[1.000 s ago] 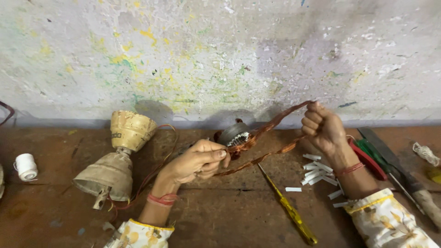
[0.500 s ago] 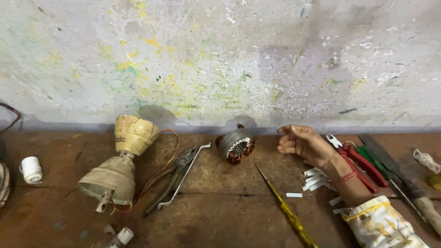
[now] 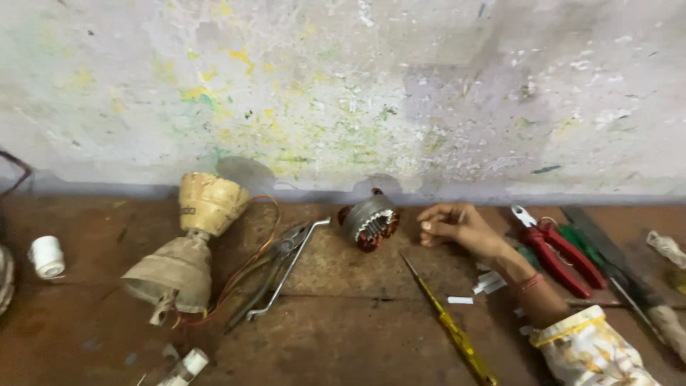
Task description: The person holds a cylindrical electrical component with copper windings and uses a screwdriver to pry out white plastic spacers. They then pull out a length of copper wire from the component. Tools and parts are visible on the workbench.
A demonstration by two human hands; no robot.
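Observation:
My right hand (image 3: pixel 454 225) rests on the brown workbench (image 3: pixel 343 322) with loosely curled fingers and holds nothing. Just to its left lies a small motor stator (image 3: pixel 369 221) with copper windings. A yellow-handled screwdriver (image 3: pixel 446 325) lies in front of the hand. Grey pliers (image 3: pixel 282 268) lie left of the stator beside thin coloured wires (image 3: pixel 250 264). My left hand is out of view.
A tan double-cone spool (image 3: pixel 187 246) lies at the left, with a white reel (image 3: pixel 47 256) beyond it. Red-handled pliers (image 3: pixel 554 250), green-handled tools (image 3: pixel 597 261) and a file lie at the right. Small white strips (image 3: pixel 489 282) lie by my wrist. A stained wall (image 3: pixel 343 86) backs the bench.
Both hands held a copper wire loop a second ago. The loop is gone from view, the left hand has withdrawn, and my right hand has moved left toward the stator.

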